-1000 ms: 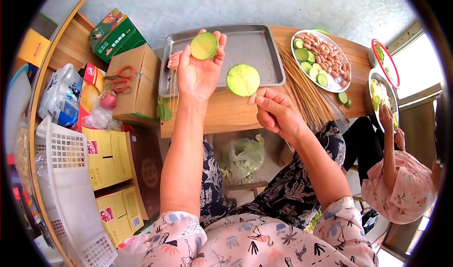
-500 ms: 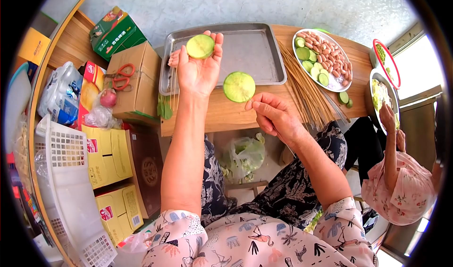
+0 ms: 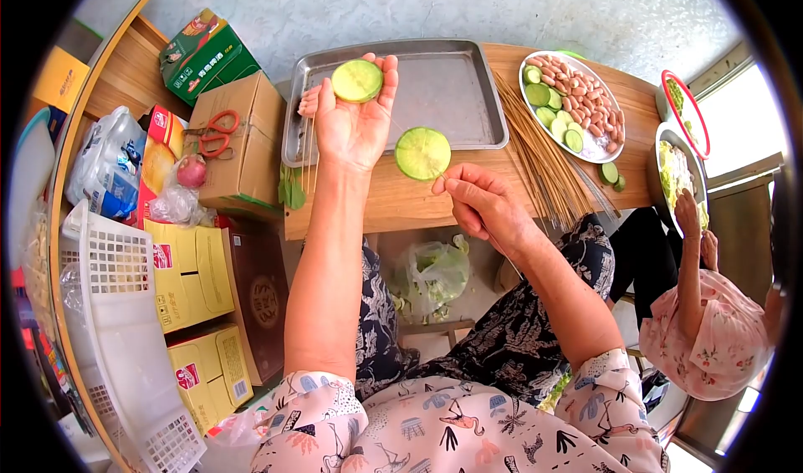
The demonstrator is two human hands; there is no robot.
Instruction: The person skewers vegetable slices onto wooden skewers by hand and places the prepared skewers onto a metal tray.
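My left hand (image 3: 351, 130) is raised palm up over the tray's left part, with a round cucumber slice (image 3: 357, 81) resting against its slightly curled fingers. Lower and to the right, my right hand (image 3: 485, 205) pinches a thin bamboo skewer between thumb and fingers. A second cucumber slice (image 3: 422, 153) stands on that skewer's tip, its flat face toward me. Behind my left hand, sausage pieces (image 3: 309, 102) on sticks lie at the left side of the metal tray (image 3: 439, 97); my hand partly hides them.
Loose bamboo skewers (image 3: 544, 155) lie right of the tray. Beyond them stands an oval plate (image 3: 604, 81) of small sausages and cucumber slices. Boxes (image 3: 242, 138) and red-handled scissors (image 3: 219, 134) are at left. Another person's hands (image 3: 698, 230) reach a bowl (image 3: 704, 190) at right.
Both hands keep nearly the same pose. The skewered slice has shifted very slightly left, and the slice in my left hand has moved a touch right and down.
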